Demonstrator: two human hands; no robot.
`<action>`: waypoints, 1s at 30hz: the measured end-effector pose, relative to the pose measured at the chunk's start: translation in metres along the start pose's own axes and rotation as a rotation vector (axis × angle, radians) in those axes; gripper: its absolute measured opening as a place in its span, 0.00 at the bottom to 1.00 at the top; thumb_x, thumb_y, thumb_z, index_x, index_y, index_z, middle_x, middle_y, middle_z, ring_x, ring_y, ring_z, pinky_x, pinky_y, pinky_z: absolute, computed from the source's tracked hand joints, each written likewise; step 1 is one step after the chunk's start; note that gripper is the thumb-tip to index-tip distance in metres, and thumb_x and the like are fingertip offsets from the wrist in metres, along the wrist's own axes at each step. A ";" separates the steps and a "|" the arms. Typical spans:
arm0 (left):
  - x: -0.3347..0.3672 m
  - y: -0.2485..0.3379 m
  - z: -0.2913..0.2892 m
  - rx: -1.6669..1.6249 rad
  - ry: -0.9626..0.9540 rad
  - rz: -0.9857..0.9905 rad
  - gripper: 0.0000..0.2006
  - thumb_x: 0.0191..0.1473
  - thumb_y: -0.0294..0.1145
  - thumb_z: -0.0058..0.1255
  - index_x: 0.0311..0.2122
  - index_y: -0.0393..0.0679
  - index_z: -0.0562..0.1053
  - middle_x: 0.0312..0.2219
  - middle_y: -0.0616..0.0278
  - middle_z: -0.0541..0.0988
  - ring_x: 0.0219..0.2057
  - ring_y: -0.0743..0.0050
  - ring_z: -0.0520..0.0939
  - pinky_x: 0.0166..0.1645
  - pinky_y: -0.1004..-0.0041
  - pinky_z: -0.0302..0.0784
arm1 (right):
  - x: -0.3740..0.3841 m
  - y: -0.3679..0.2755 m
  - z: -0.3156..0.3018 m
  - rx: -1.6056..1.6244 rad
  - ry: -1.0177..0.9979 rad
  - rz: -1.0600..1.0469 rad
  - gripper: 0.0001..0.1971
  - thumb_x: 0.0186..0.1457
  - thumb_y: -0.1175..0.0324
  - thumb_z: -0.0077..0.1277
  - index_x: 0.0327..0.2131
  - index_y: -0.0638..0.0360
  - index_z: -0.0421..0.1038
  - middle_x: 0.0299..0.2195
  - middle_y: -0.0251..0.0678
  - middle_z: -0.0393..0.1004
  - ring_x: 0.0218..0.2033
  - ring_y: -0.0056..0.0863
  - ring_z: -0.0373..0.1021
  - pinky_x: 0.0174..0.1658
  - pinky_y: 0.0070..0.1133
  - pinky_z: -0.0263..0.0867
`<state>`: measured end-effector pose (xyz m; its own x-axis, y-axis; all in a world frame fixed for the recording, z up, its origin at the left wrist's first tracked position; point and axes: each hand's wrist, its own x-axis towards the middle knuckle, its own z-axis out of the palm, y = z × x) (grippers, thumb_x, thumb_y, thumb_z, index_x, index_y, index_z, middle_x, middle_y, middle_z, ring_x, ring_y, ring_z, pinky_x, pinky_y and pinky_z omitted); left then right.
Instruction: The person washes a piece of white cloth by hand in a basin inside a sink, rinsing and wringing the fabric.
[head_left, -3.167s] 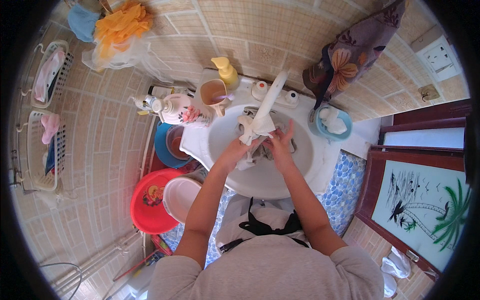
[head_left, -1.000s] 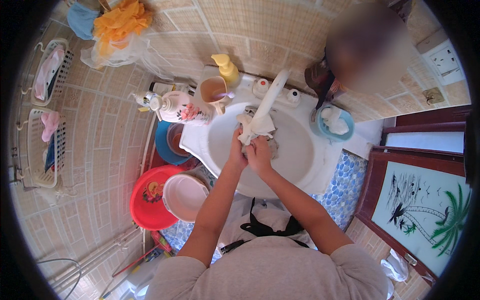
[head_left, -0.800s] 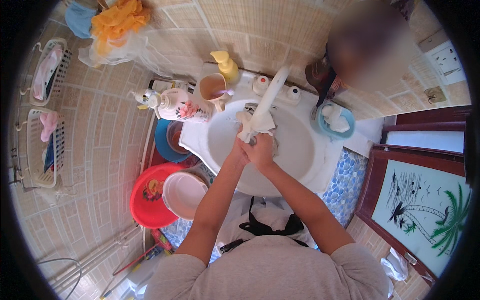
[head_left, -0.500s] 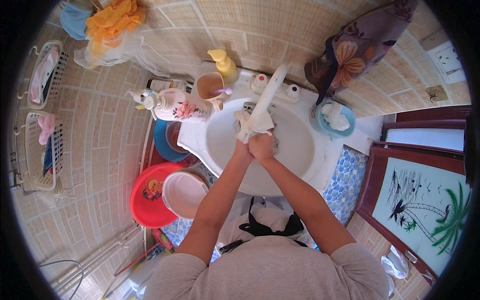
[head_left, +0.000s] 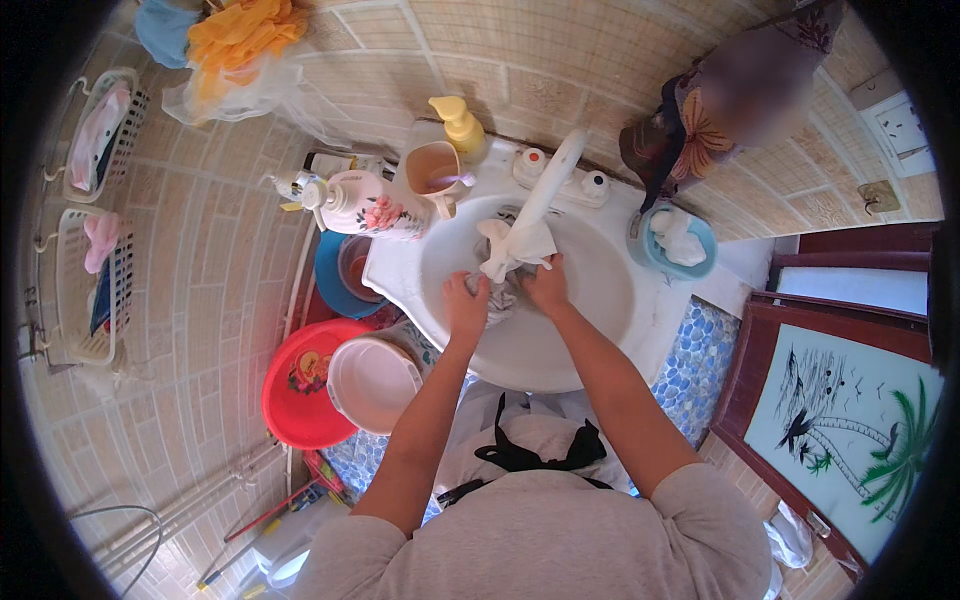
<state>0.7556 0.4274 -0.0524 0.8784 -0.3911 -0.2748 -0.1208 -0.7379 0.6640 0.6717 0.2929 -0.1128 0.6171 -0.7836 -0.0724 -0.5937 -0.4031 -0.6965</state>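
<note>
In the white washbasin (head_left: 590, 345) lies a wet-looking greyish cloth (head_left: 500, 303), bunched up below the tap. My left hand (head_left: 466, 303) is closed on its left side. On the other side, my right hand (head_left: 546, 286) grips the cloth with bent fingers, partly behind the tap's end. A white tap (head_left: 556, 180) arches over the basin, and a pale cloth wrap (head_left: 522, 246) is tied round its spout, hiding the middle of the bunched cloth. Whether water runs cannot be made out.
Left of the basin stand a flowered pump bottle (head_left: 370, 208), a beige mug (head_left: 430, 165) and a yellow pump bottle (head_left: 459, 125). A light-blue tub (head_left: 690, 262) sits at right. Red (head_left: 285, 400) and white basins (head_left: 372, 385) are below left. A patterned cloth (head_left: 690, 140) hangs at upper right.
My hands, together under the spout before, have come apart; the left moved left and slightly nearer, the right moved right. The greyish cloth now shows between them. The view shifted slightly.
</note>
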 end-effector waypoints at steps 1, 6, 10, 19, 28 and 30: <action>-0.003 0.006 -0.003 0.137 -0.027 0.101 0.23 0.45 0.43 0.48 0.42 0.37 0.65 0.38 0.49 0.68 0.44 0.54 0.65 0.47 0.67 0.60 | 0.001 0.001 -0.001 0.109 -0.161 0.131 0.24 0.40 0.67 0.50 0.45 0.55 0.61 0.41 0.44 0.65 0.44 0.45 0.61 0.46 0.31 0.58; -0.009 0.024 0.007 0.510 0.188 0.418 0.21 0.44 0.42 0.49 0.41 0.40 0.66 0.40 0.53 0.66 0.45 0.57 0.64 0.48 0.66 0.59 | 0.015 -0.017 -0.030 0.259 -0.096 0.087 0.22 0.38 0.70 0.49 0.42 0.59 0.63 0.37 0.46 0.67 0.41 0.42 0.64 0.44 0.29 0.60; -0.008 0.063 0.002 -0.673 -0.422 -0.189 0.20 0.49 0.45 0.43 0.44 0.45 0.65 0.43 0.57 0.66 0.41 0.61 0.68 0.42 0.62 0.66 | 0.003 -0.050 -0.067 0.551 0.016 -0.023 0.21 0.37 0.70 0.50 0.41 0.61 0.63 0.35 0.42 0.69 0.37 0.36 0.66 0.42 0.27 0.61; 0.033 -0.005 0.019 -1.644 -0.658 -0.368 0.19 0.53 0.45 0.35 0.45 0.42 0.64 0.38 0.59 0.72 0.38 0.62 0.74 0.43 0.64 0.72 | -0.066 -0.103 -0.108 1.190 -0.418 0.606 0.23 0.44 0.64 0.48 0.46 0.61 0.59 0.38 0.36 0.66 0.33 0.23 0.64 0.37 0.22 0.62; -0.021 0.075 0.005 -1.166 -0.850 -0.634 0.17 0.53 0.36 0.36 0.45 0.38 0.64 0.40 0.58 0.72 0.39 0.67 0.75 0.45 0.70 0.71 | -0.036 -0.025 -0.061 1.850 -0.379 0.837 0.22 0.53 0.54 0.34 0.48 0.54 0.59 0.45 0.36 0.64 0.46 0.31 0.62 0.49 0.28 0.58; -0.024 0.081 0.004 -1.176 -0.857 -0.698 0.18 0.53 0.38 0.36 0.45 0.39 0.64 0.40 0.58 0.72 0.39 0.68 0.74 0.46 0.70 0.70 | -0.025 -0.017 -0.057 1.946 -0.375 0.687 0.21 0.55 0.55 0.32 0.48 0.54 0.59 0.46 0.37 0.64 0.46 0.31 0.62 0.51 0.28 0.57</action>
<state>0.7227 0.3748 0.0057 0.0544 -0.6511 -0.7571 0.9296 -0.2437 0.2764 0.6371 0.2927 -0.0583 0.7835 -0.3448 -0.5170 0.3107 0.9378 -0.1546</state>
